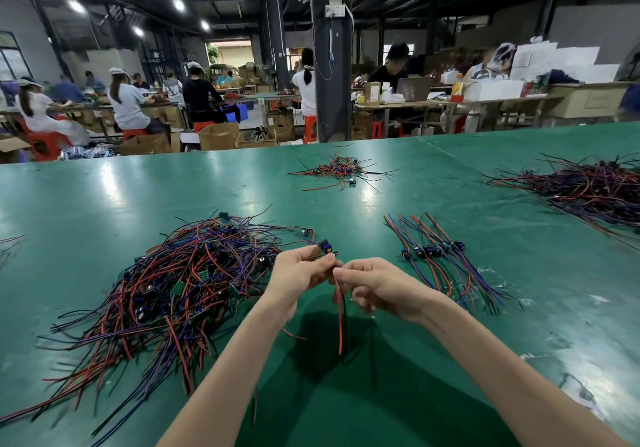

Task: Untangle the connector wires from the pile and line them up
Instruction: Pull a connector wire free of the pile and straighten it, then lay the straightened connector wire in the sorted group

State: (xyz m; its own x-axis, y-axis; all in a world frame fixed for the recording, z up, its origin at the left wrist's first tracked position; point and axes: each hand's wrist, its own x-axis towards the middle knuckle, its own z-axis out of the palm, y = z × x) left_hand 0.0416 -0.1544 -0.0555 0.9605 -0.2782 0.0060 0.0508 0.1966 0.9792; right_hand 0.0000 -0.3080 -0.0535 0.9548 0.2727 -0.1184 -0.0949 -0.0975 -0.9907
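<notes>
A big tangled pile of red, blue and black connector wires (173,290) lies on the green table (104,197) to my left. My left hand (299,271) pinches one connector wire near its blue plug (325,246), just above the table. My right hand (377,287) pinches the same wire's red and black leads (341,318), which hang down between my forearms. To the right, a row of several untangled wires (436,256) lies side by side with their blue plugs roughly level.
A smaller wire pile (341,169) sits at the table's far middle and a large one (588,190) at the far right. A few stray wires (10,240) reach in at the left edge. People work at benches behind the table, near a dark pillar (329,65).
</notes>
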